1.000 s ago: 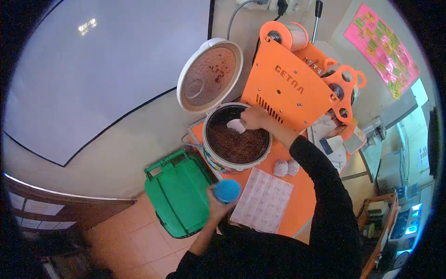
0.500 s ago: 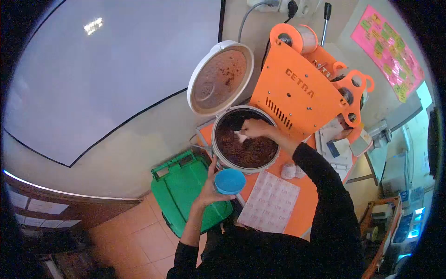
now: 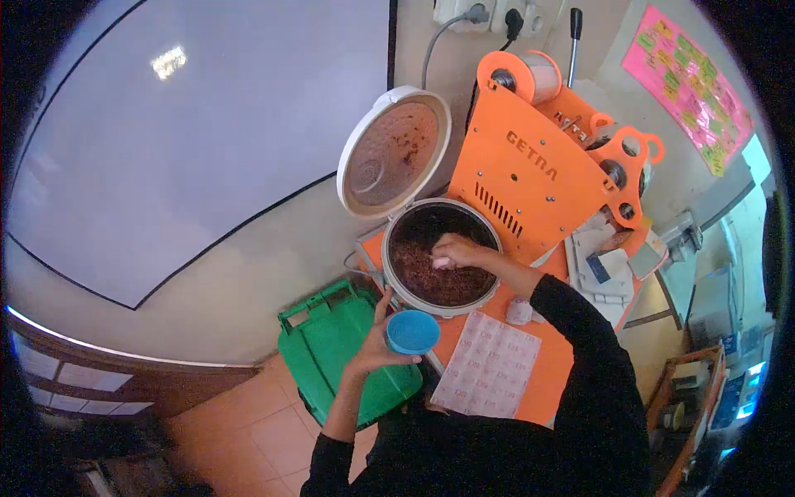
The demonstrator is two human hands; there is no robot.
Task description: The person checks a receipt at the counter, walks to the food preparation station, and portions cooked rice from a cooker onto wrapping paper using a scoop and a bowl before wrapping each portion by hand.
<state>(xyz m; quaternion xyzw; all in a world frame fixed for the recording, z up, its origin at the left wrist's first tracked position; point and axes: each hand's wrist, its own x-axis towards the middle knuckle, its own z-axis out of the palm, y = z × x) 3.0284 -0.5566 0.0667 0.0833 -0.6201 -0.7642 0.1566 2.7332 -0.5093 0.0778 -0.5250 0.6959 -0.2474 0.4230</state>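
We find the two hands apart, each engaged with its own object. The right hand [image 3: 460, 251] is down inside the open pot [image 3: 445, 311], its fingers closed on a small white implement [image 3: 441, 262]. Most of that implement is hidden by the fingers; we judge it to be at the contents, though we cannot confirm contact. The left hand [image 3: 373, 352] is clamped round a blue bowl [image 3: 412, 333], held on the near side of the pot, close to the rim. We cannot tell whether bowl and rim touch.

As to containers, we note that the pot holds a dark brown, grainy mass [image 3: 418, 269], spread across its width, with the dark inner wall exposed above it on the far side. The pot's lid [image 3: 397, 153] stands raised behind it, its underside marked with brown residue. The bowl's mouth is turned upward and we see only blue inside it; no brown matter is discernible there.

To the left of the pot, and lower, we record a green bin [image 3: 323, 340]. To its right and beyond stands an orange machine [image 3: 522, 157]. Nearer than the pot, on the orange tabletop [image 3: 551, 364], lies a printed paper sheet [image 3: 489, 364]; small pale items [image 3: 519, 311] sit to the pot's near right.
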